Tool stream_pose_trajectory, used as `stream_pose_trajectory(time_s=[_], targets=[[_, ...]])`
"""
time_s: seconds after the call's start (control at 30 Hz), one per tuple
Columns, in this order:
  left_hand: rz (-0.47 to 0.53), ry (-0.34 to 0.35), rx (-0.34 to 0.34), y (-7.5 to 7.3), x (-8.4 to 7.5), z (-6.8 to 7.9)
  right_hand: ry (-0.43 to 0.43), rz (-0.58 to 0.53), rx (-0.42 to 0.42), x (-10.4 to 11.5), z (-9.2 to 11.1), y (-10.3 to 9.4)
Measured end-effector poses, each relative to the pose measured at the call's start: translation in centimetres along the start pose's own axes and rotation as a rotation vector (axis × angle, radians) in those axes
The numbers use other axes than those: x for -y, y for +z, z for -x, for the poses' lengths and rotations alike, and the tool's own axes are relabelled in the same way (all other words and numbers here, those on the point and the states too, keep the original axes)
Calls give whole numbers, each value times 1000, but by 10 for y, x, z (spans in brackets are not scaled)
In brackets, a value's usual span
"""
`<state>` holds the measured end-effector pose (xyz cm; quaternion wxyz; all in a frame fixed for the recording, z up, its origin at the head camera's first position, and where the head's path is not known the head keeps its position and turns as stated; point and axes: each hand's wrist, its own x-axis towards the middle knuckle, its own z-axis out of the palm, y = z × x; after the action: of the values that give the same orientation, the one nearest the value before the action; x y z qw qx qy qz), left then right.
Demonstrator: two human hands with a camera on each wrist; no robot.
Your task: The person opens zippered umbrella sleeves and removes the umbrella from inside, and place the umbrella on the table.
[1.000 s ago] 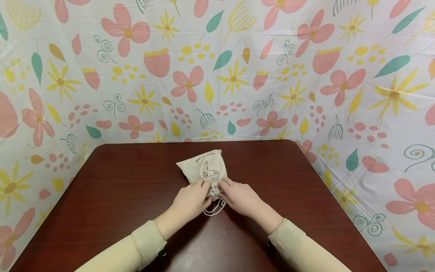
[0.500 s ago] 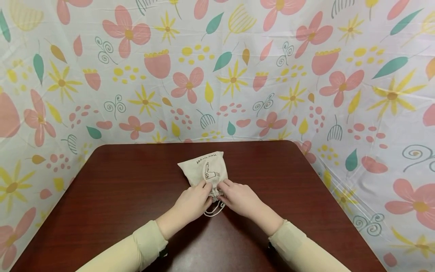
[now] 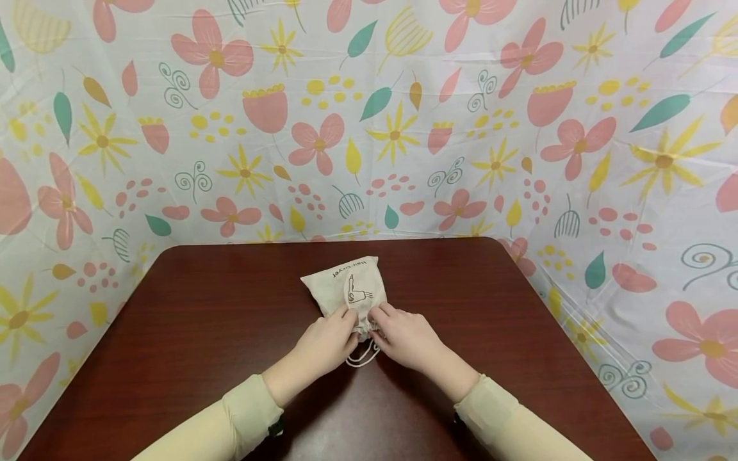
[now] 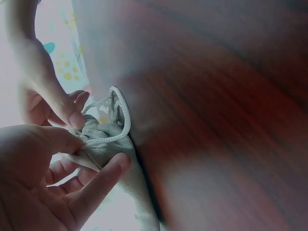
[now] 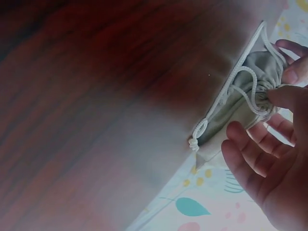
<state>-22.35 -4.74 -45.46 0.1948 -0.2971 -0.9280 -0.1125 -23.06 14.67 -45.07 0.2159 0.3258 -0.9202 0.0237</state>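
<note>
A cream cloth drawstring bag (image 3: 346,285), printed with a hair dryer drawing and the words "Hair Dryer", lies on the table with its gathered mouth toward me. My left hand (image 3: 327,341) pinches the left side of that mouth. On its right side, my right hand (image 3: 408,336) grips the gathered cloth between thumb and fingers. A white cord (image 3: 362,363) loops out below the mouth, between the hands. In the right wrist view the cord's knot (image 5: 193,144) hangs at one end, and the puckered opening (image 5: 262,98) shows close by the thumb. Whatever the bag contains is hidden.
The dark red-brown wooden table (image 3: 230,307) stretches out around the bag, its rounded far corners near the wall. Behind it and along both sides hangs a white curtain (image 3: 369,128) with pink, yellow and green flower prints.
The bag has shifted very slightly toward me along with both hands. Each hand keeps its hold on the gathered mouth throughout.
</note>
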Motion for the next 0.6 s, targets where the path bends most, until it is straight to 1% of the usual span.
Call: stream_pose_trajectory(time_s=[0.2, 0.33, 0.47, 0.6], targets=[[37, 15, 7, 0, 1, 0, 20, 38, 19, -1, 0, -2], [54, 21, 8, -1, 2, 0, 19, 37, 32, -3, 1, -3], [73, 15, 18, -3, 1, 0, 15, 30, 38, -7, 2, -1], [95, -3, 48, -6, 1, -1, 21, 9, 39, -12, 4, 0]])
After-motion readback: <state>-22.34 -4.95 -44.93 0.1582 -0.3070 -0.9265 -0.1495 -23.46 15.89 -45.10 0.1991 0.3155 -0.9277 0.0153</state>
